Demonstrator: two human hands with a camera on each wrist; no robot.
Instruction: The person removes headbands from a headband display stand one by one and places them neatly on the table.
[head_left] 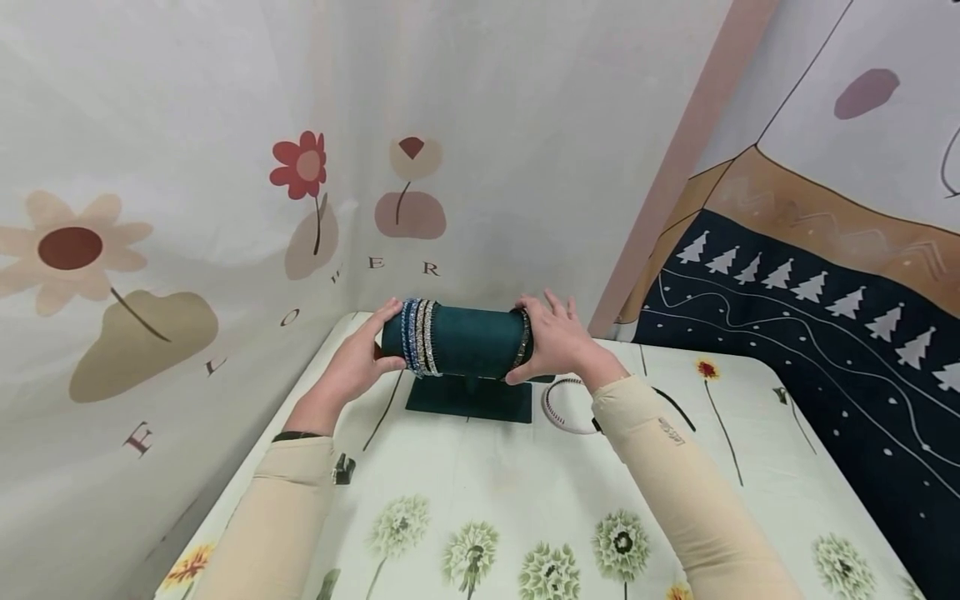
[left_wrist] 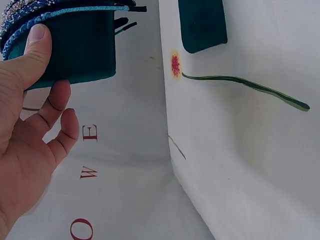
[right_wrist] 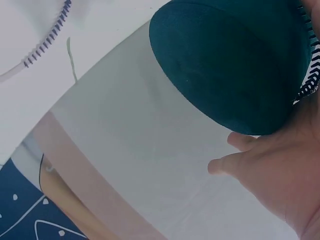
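Observation:
A dark green cylindrical display stand carries several bands around its left part, blue and pale glittery, and a dark band near its right end. My left hand grips the left end, its thumb on the front by the blue band; in the left wrist view that hand has two fingers curled below the roll. My right hand curves round the right end at the dark band. In the right wrist view this hand lies against the roll's edge, beside its flat end.
The stand's flat base is on the flower-patterned tablecloth. A white ring with dark stitching lies right of it, partly behind my right arm, near a black curved strip. A small black item is beside my left sleeve. Patterned curtains stand behind.

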